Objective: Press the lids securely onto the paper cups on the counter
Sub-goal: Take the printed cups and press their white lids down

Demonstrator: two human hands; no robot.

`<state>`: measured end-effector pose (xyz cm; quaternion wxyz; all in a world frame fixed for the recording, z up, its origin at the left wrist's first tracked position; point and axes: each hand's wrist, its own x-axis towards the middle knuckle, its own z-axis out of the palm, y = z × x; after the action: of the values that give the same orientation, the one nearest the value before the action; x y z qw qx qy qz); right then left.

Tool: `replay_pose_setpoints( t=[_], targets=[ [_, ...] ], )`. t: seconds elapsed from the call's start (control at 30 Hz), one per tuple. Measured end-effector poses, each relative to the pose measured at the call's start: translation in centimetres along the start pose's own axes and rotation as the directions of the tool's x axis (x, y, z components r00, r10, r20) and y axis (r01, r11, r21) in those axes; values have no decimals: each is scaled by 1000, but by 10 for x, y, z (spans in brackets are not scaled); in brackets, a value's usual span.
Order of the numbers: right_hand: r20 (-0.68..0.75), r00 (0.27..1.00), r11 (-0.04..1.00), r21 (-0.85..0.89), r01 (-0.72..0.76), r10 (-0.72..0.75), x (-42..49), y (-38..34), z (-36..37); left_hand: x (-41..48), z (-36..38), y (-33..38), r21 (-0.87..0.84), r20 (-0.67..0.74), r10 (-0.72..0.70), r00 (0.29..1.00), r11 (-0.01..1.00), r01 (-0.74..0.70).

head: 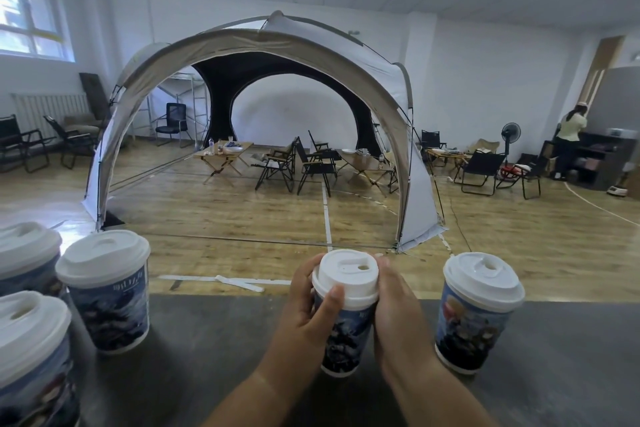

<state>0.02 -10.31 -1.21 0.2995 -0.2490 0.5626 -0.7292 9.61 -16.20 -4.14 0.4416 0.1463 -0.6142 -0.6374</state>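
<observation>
A blue printed paper cup (346, 340) stands on the dark counter (207, 340) at centre, with a white lid (348, 276) on top. My left hand (308, 308) wraps the cup's left side, thumb lying on the lid's rim. My right hand (394, 315) holds the cup's right side, fingers curled up round the lid's edge. Another lidded cup (479, 312) stands to the right. Three more lidded cups are at left: one upright (107, 291), one at the far left edge (24, 256), one nearest me (31, 360).
The counter's far edge runs just behind the cups, with wooden floor below. A large domed tent (256, 121) with folding chairs and tables stands beyond. A person (569, 142) stands by shelves at the far right.
</observation>
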Motion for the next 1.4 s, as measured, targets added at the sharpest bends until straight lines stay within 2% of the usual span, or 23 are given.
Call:
replay_pose_setpoints(
  t=[0.23, 0.33, 0.77, 1.0, 1.17, 1.4],
  targets=[
    [101, 992, 995, -54, 87, -82, -13, 6, -3, -2, 3, 1, 12, -10, 13, 1000, 1000, -13],
    [164, 984, 997, -24, 80, -75, -12, 7, -5, -3, 5, 3, 20, -21, 20, 1000, 1000, -19],
    [295, 951, 995, 64, 77, -93, -16, 10, -8, -15, 23, 13, 49, -193, -31, 981, 998, 42],
    [271, 959, 996, 44, 77, -86, -15, 17, -7, -16, 24, 17, 39, -260, -6, 966, 999, 17],
    [268, 961, 996, 77, 48, -67, -12, 17, -8, -12, 23, 19, 76, -366, 85, 927, 995, -62],
    [310, 948, 994, 96, 46, -74, -8, 15, -10, -10, 20, 26, 122, -374, 116, 920, 990, -75]
  ],
)
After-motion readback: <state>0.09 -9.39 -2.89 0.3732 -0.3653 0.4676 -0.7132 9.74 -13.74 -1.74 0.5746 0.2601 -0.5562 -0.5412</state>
